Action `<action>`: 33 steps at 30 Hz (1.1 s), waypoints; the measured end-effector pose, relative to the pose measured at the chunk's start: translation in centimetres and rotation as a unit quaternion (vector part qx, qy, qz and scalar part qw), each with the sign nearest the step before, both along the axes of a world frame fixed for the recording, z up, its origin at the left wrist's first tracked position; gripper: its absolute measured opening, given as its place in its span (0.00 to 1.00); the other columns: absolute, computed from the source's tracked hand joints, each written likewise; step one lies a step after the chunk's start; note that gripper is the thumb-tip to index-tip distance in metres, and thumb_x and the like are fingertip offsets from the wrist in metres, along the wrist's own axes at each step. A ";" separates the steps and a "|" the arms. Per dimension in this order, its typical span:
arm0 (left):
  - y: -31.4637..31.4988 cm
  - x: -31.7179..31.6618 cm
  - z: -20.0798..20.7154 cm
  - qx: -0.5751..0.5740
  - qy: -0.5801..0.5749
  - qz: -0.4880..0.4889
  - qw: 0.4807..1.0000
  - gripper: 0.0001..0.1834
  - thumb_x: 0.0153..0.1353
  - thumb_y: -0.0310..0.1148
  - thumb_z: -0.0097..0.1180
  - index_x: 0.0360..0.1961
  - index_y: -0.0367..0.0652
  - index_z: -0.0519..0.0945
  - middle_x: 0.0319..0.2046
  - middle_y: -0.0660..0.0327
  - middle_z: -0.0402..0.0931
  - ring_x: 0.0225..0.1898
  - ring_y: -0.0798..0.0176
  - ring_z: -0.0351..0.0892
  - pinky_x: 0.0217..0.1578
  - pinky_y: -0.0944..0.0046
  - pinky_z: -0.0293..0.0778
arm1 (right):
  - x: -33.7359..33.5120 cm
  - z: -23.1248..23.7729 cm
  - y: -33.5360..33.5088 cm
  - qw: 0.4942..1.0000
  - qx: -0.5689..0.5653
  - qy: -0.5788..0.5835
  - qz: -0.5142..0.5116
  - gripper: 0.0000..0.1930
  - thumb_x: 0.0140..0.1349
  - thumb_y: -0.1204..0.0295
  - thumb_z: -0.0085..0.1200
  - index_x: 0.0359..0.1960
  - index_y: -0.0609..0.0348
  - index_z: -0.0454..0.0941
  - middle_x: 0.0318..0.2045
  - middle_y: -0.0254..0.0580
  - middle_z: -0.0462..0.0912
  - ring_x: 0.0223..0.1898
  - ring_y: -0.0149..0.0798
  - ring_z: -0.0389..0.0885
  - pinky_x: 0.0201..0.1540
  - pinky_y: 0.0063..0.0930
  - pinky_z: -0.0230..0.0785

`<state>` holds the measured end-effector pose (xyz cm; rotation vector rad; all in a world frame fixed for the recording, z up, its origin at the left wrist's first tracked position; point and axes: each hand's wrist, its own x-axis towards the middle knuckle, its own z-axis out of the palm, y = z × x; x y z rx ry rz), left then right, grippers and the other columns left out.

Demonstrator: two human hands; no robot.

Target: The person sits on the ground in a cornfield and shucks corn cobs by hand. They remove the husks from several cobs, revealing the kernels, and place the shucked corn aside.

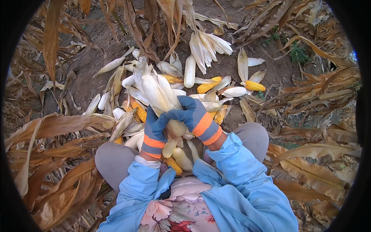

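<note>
Both my hands wear dark blue gloves with orange and grey cuffs. Between them, over my lap, is an ear of corn in pale dry husk (160,91), its husk tips pointing away from me. My left hand (155,125) is closed round its near left side. My right hand (185,112) closes on it from the right, fingers curled over the husk. The kernels of this ear are hidden. Below the hands hang loose husk leaves (176,133). A bare yellow corn cob (172,165) lies close to my lap.
Several husked yellow cobs (208,86) and pale husks (208,46) lie on the brown soil (87,73) ahead. Another yellow cob (255,86) is farther right. Dry corn stalks and leaves (317,92) crowd both sides, with more hanging at the top. My bent knees (253,141) flank the pile.
</note>
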<state>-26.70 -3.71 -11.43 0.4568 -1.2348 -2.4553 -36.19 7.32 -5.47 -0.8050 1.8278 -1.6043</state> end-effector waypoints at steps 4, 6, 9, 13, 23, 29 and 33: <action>-0.2 0.0 -0.3 -0.002 0.027 -0.008 1.000 0.32 0.53 0.36 0.58 0.57 0.39 0.61 0.47 0.56 0.71 0.45 0.59 0.74 0.45 0.63 0.72 | -0.4 -0.4 0.0 0.999 0.014 -0.023 0.024 0.13 0.46 0.66 0.61 0.28 0.64 0.78 0.22 0.33 0.68 0.26 0.27 0.66 0.26 0.25 0.62; -0.4 -0.1 0.1 0.007 0.017 -0.025 1.000 0.33 0.52 0.37 0.59 0.57 0.39 0.61 0.47 0.56 0.71 0.45 0.59 0.74 0.45 0.63 0.73 | -0.3 -0.6 -0.1 0.994 -0.005 -0.107 0.004 0.16 0.46 0.67 0.62 0.33 0.67 0.77 0.25 0.35 0.72 0.28 0.27 0.69 0.29 0.25 0.65; -0.6 -0.4 1.0 -0.002 -0.029 -0.038 0.999 0.34 0.50 0.36 0.62 0.56 0.38 0.62 0.46 0.55 0.71 0.44 0.59 0.74 0.44 0.63 0.73 | 0.1 -1.5 -0.7 0.988 -0.042 -0.142 -0.043 0.20 0.47 0.68 0.62 0.38 0.70 0.76 0.30 0.38 0.77 0.31 0.28 0.72 0.32 0.24 0.68; -0.4 -0.8 0.8 -0.041 -0.074 -0.028 0.996 0.32 0.49 0.35 0.62 0.54 0.37 0.63 0.44 0.55 0.72 0.42 0.61 0.75 0.43 0.64 0.73 | 0.5 -1.0 -1.0 0.963 -0.091 -0.238 -0.085 0.19 0.47 0.70 0.63 0.39 0.70 0.75 0.32 0.40 0.79 0.32 0.28 0.74 0.33 0.22 0.70; -0.4 -0.3 0.6 -0.025 -0.062 -0.087 0.994 0.31 0.52 0.39 0.60 0.54 0.37 0.64 0.43 0.58 0.73 0.41 0.63 0.74 0.42 0.65 0.72 | -0.2 0.3 0.0 0.948 -0.067 -0.312 0.006 0.17 0.51 0.76 0.56 0.44 0.67 0.75 0.35 0.37 0.80 0.35 0.28 0.76 0.40 0.21 0.70; -0.6 0.6 1.4 0.099 0.019 -0.078 0.992 0.43 0.44 0.47 0.65 0.57 0.36 0.62 0.48 0.54 0.70 0.47 0.58 0.72 0.46 0.61 0.70 | -0.5 -0.3 0.0 0.915 -0.128 -0.383 0.024 0.24 0.49 0.77 0.58 0.51 0.67 0.70 0.41 0.42 0.79 0.40 0.33 0.77 0.44 0.24 0.70; -0.7 0.5 2.2 0.138 0.015 -0.082 0.987 0.40 0.46 0.45 0.63 0.57 0.36 0.61 0.49 0.53 0.69 0.48 0.57 0.71 0.48 0.61 0.70 | -0.7 -0.2 -0.1 0.908 -0.127 -0.399 0.002 0.25 0.48 0.77 0.57 0.51 0.68 0.69 0.42 0.44 0.78 0.41 0.35 0.77 0.46 0.26 0.70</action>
